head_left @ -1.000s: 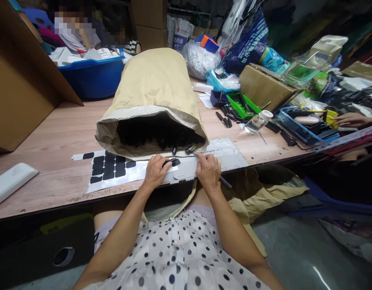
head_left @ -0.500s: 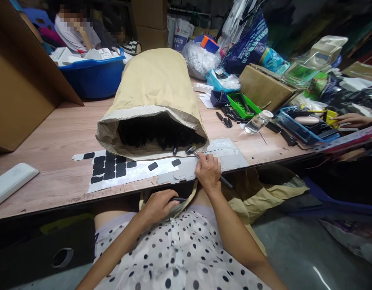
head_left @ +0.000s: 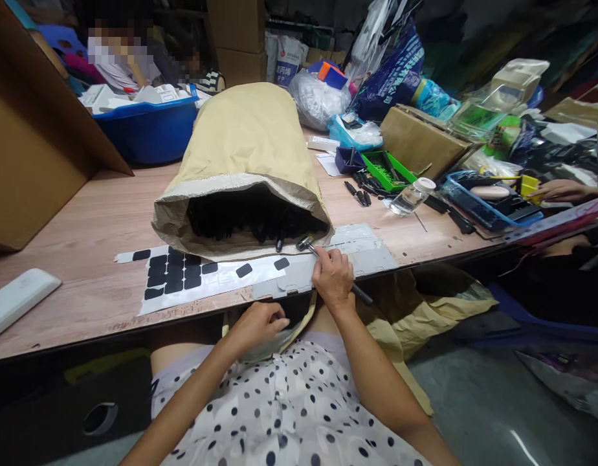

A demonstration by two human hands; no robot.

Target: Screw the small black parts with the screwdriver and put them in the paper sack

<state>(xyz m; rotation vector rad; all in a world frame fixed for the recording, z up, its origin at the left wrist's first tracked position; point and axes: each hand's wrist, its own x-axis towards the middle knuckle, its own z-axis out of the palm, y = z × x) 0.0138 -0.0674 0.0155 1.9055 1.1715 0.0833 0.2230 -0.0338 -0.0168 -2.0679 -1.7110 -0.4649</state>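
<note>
My right hand (head_left: 332,277) rests at the table's front edge, closed around a small tool (head_left: 305,244) with a metal head and a black handle. My left hand (head_left: 258,323) sits below the table edge over my lap, fingers curled, beside a tan bag (head_left: 299,323) there; I see nothing in it. A white backing sheet with several black pads (head_left: 175,275) lies to the left. Two loose black pads (head_left: 244,270) (head_left: 281,263) lie on a grey flat strip (head_left: 362,259). A brown paper sack (head_left: 245,149) lies on its side, its mouth showing black parts.
A large cardboard box (head_left: 32,142) stands at left and a blue tub (head_left: 151,129) behind. A white block (head_left: 17,298) lies near the front left. A green tray (head_left: 390,169), a plastic bottle (head_left: 410,197), a blue tray (head_left: 488,210) and another person's hand (head_left: 564,189) are at right.
My left hand left a black pad on the strip and dropped from the table to my lap with a black piece, which no longer shows. The right hand stays put.
</note>
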